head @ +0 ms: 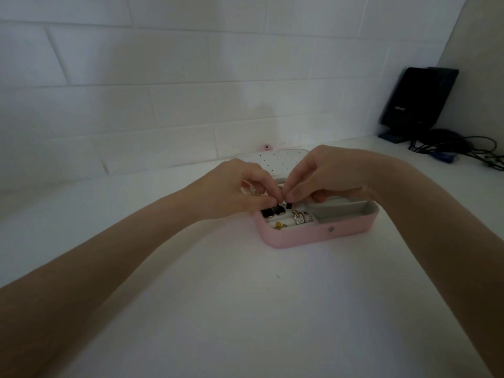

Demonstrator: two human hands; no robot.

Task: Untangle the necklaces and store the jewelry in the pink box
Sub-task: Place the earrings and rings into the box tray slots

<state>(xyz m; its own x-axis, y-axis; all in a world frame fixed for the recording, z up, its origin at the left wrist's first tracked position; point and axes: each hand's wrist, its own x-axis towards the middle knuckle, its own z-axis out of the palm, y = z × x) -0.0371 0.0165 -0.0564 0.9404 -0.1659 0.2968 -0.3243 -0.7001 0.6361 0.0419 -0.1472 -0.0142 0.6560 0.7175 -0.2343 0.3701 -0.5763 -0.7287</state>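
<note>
The pink box (313, 236) lies open on the white table, its white dotted lid (278, 163) tilted back toward the wall. Inside its left part sit black square pieces (272, 211), silver rings (300, 217) and a small yellow piece (278, 225); the long right compartment (343, 211) looks bare. My left hand (240, 192) and my right hand (324, 175) meet above the box's left half, fingertips together, both pinching a tiny silver piece (284, 202). No necklace chain is plainly visible.
A black device on a stand (417, 99) leans in the back right corner, with dark cables (463, 148) trailing along the table's right side. A white tiled wall runs close behind the box. A small pink knob (266, 147) sits at the wall base.
</note>
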